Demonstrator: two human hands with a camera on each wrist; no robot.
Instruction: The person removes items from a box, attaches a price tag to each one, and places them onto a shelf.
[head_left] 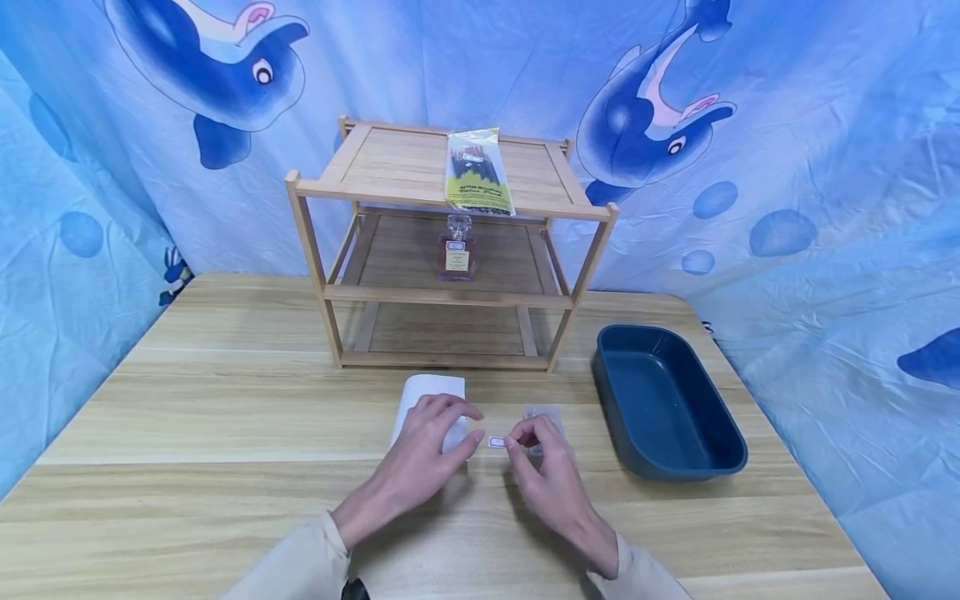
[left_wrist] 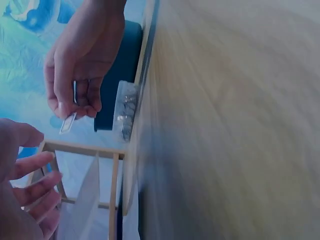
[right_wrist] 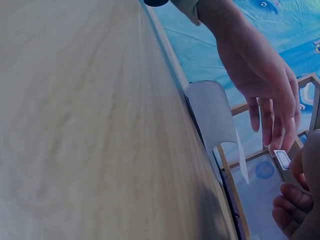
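Observation:
Between thumb and fingertips, my right hand pinches a small white label with a dark printed border, held above the table. My left hand is just left of the label, thumb and fingers spread apart and holding nothing. Under and behind it is a white paper sheet, its page curling up in the right wrist view. A small clear plastic box with dark contents sits on the table by the right hand, which partly hides it in the head view.
A wooden three-tier rack stands behind the hands. Its top bears a packet of artist brushes; a glass perfume bottle with a label stands on the middle shelf. To the right is a dark blue basin. Blue dolphin-print curtains surround the table.

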